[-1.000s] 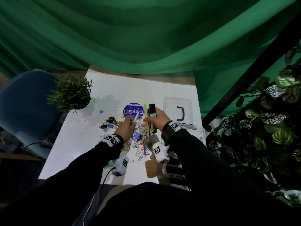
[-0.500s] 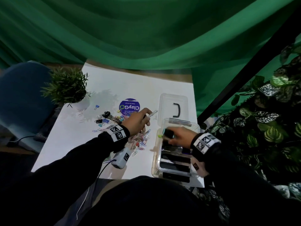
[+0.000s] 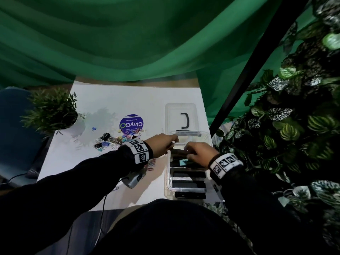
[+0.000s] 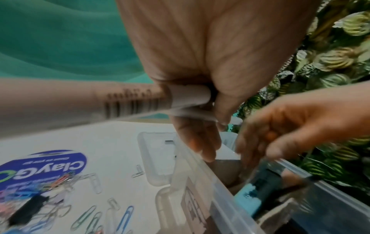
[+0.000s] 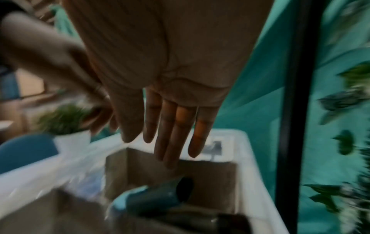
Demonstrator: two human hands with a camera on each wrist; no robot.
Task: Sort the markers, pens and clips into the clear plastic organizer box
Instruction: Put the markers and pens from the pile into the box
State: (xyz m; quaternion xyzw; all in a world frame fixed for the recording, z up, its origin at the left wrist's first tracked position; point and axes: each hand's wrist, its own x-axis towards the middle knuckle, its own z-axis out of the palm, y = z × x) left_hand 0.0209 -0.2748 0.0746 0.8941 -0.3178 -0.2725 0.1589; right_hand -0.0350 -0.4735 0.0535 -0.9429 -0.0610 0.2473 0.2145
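A: What is in the left hand's (image 4: 202, 66) grip?
B: It pinches a white plastic pen (image 4: 84, 102), held level just above the near-left rim of the clear plastic organizer box (image 3: 167, 173).
A: And the right hand (image 5: 160, 66)?
B: Its fingers (image 5: 172, 134) are spread straight and hold nothing, over the box's far compartment; a black marker with a light-blue cap (image 5: 154, 199) lies inside the box beneath them.
A: What is outside the box?
B: Left of it, coloured paper clips and binder clips (image 3: 110, 140) are scattered on the white surface (image 3: 103, 96), by a round purple lid (image 3: 131, 124).

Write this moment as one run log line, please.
left hand: holds white pen over organizer box | right hand: open above blue marker in box | clips: on table
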